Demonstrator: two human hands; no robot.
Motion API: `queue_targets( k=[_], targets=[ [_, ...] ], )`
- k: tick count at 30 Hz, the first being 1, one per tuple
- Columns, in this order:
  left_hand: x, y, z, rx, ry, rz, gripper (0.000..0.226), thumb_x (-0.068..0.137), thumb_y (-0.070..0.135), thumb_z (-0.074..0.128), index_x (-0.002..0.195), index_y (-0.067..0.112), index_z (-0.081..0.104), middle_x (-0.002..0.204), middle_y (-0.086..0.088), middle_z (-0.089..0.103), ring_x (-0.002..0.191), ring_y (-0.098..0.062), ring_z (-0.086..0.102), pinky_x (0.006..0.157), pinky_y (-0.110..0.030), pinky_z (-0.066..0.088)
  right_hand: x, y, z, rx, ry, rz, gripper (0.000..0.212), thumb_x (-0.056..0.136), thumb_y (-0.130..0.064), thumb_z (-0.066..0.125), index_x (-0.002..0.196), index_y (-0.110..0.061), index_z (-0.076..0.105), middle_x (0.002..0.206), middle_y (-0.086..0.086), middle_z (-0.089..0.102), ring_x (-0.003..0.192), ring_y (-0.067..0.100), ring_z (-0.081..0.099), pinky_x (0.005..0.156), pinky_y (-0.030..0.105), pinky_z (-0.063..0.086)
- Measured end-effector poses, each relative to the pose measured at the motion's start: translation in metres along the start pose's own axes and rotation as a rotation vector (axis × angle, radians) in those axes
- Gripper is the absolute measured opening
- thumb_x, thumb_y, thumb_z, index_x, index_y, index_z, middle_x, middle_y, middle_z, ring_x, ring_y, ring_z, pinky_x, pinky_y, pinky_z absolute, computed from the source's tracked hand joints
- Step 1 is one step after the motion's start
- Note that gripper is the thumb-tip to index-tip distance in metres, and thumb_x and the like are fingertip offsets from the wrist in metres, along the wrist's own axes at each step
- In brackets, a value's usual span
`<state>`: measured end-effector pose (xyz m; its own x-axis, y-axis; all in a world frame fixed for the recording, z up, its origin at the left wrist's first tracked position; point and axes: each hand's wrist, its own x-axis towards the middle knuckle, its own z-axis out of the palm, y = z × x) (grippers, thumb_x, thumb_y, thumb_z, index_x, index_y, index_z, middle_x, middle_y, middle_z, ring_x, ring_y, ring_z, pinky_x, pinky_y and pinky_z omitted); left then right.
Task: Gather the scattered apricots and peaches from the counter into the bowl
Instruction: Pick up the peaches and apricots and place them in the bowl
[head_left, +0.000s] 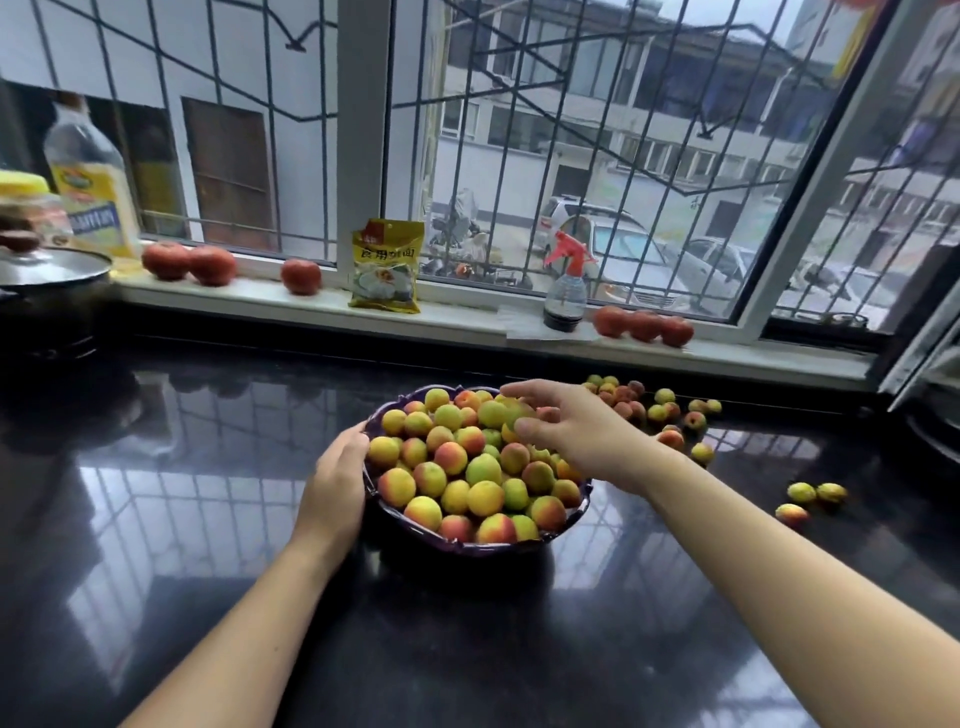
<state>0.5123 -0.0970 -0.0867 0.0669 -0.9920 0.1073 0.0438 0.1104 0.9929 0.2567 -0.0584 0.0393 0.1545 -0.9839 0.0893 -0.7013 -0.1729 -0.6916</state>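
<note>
A dark purple bowl (467, 545) with a scalloped rim stands on the glossy black surface (208, 519) and serves as the reference point. It is heaped with yellow, green and red-blushed fruit (457, 467), piled above the rim.

The left hand (332, 488) rests against the bowl's left wall, fingers straight and laid along the rim, gripping nothing. The right hand (566, 426) hovers over the far right part of the pile, fingers spread and loosely bent. A greenish fruit (511, 413) sits just under its fingertips; whether the hand pinches it or merely touches it cannot be told, as the frame is blurred there.

To the right of the bowl and beyond it, a cluster of loose fruit (644, 408) lies on the surface near the back edge. Further right of the bowl and nearer the viewer, three more fruits (810, 499) lie close together, well apart from the cluster.

Behind the bowl runs a window sill (467, 317). On it, directly beyond the bowl, stand a yellow packet (385, 267) and a spray bottle (565, 286) with a red trigger. Tomatoes (644, 325) sit right of the bottle, and more tomatoes (189, 262) lie left of the packet. Far left of the bowl are an oil bottle (91, 182) and a lidded pot (52, 275).
</note>
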Motion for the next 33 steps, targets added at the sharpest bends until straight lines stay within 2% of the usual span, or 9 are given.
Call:
queue_targets(
  k=[3,7,10,19,22,26,28,31,33],
  targets=[
    [-0.002,0.005,0.001,0.010,0.029,0.035,0.040,0.088,0.052,0.044,0.108,0.043,0.078,0.112,0.012,0.079,0.115,-0.016,0.070,0.108,-0.054,0.052,0.006,-0.009,0.008,-0.203,0.094,-0.058,0.035,0.099,-0.020,0.060,0.132,-0.032,0.064,0.102,-0.016,0.053,0.092,0.001,0.053,0.081,0.021,0.045],
    [0.000,0.004,0.001,-0.005,0.049,0.039,0.047,0.081,0.056,0.047,0.110,0.037,0.078,0.112,0.008,0.080,0.115,-0.019,0.071,0.108,-0.055,0.052,0.012,-0.009,0.019,-0.280,0.255,-0.077,0.027,0.092,-0.020,0.070,0.119,-0.024,0.067,0.109,-0.005,0.060,0.101,0.013,0.058,0.084,0.026,0.047],
    [0.004,-0.002,0.000,0.006,0.058,0.046,0.053,0.081,0.058,0.047,0.115,0.030,0.077,0.113,0.007,0.079,0.116,-0.021,0.070,0.108,-0.055,0.051,0.013,-0.003,0.029,-0.395,0.259,-0.104,0.025,0.088,-0.030,0.074,0.111,-0.025,0.064,0.105,-0.002,0.064,0.100,0.017,0.058,0.085,0.031,0.049],
    [0.017,-0.013,-0.003,0.010,0.053,0.058,0.051,0.082,0.057,0.051,0.115,0.028,0.077,0.115,0.001,0.079,0.117,-0.028,0.070,0.107,-0.061,0.051,0.015,-0.004,0.045,-0.481,0.364,-0.139,0.014,0.096,-0.031,0.064,0.090,-0.021,0.057,0.091,-0.004,0.055,0.091,0.020,0.056,0.077,0.031,0.039],
    [0.019,-0.014,-0.003,0.001,0.052,0.063,0.053,0.080,0.057,0.051,0.114,0.026,0.077,0.113,-0.001,0.079,0.115,-0.030,0.070,0.106,-0.061,0.051,0.015,-0.006,0.048,-0.572,0.373,-0.143,0.014,0.100,-0.031,0.058,0.095,-0.017,0.059,0.095,-0.001,0.056,0.090,0.020,0.054,0.075,0.030,0.035],
    [0.021,-0.014,-0.004,-0.005,0.039,0.054,0.050,0.081,0.056,0.053,0.113,0.027,0.077,0.112,-0.002,0.079,0.115,-0.031,0.071,0.106,-0.063,0.051,0.015,-0.001,0.041,-0.483,0.389,-0.159,0.019,0.100,-0.031,0.058,0.103,-0.015,0.067,0.103,0.000,0.061,0.094,0.019,0.057,0.077,0.030,0.039],
    [0.020,-0.016,-0.005,-0.010,0.026,0.047,0.049,0.081,0.056,0.054,0.113,0.027,0.077,0.112,-0.002,0.079,0.114,-0.031,0.071,0.105,-0.063,0.052,0.005,0.007,0.030,-0.336,0.564,-0.187,0.016,0.100,-0.024,0.059,0.100,-0.013,0.071,0.098,-0.004,0.060,0.087,0.012,0.054,0.074,0.017,0.039],
    [0.021,-0.017,-0.005,-0.013,0.030,0.046,0.047,0.079,0.055,0.054,0.109,0.029,0.078,0.110,0.000,0.080,0.113,-0.030,0.071,0.104,-0.061,0.053,-0.020,0.042,0.011,-0.261,0.784,-0.039,0.012,0.097,-0.013,0.059,0.094,-0.010,0.071,0.093,-0.002,0.062,0.087,0.014,0.055,0.073,0.008,0.035],
    [0.020,-0.015,-0.003,-0.025,0.050,0.060,0.045,0.077,0.052,0.054,0.105,0.028,0.079,0.107,0.001,0.080,0.112,-0.030,0.071,0.103,-0.060,0.054,-0.030,0.083,0.003,-0.279,0.697,0.223,0.016,0.096,-0.011,0.056,0.105,-0.010,0.069,0.109,0.007,0.062,0.100,0.025,0.059,0.085,0.027,0.044]
  ],
)
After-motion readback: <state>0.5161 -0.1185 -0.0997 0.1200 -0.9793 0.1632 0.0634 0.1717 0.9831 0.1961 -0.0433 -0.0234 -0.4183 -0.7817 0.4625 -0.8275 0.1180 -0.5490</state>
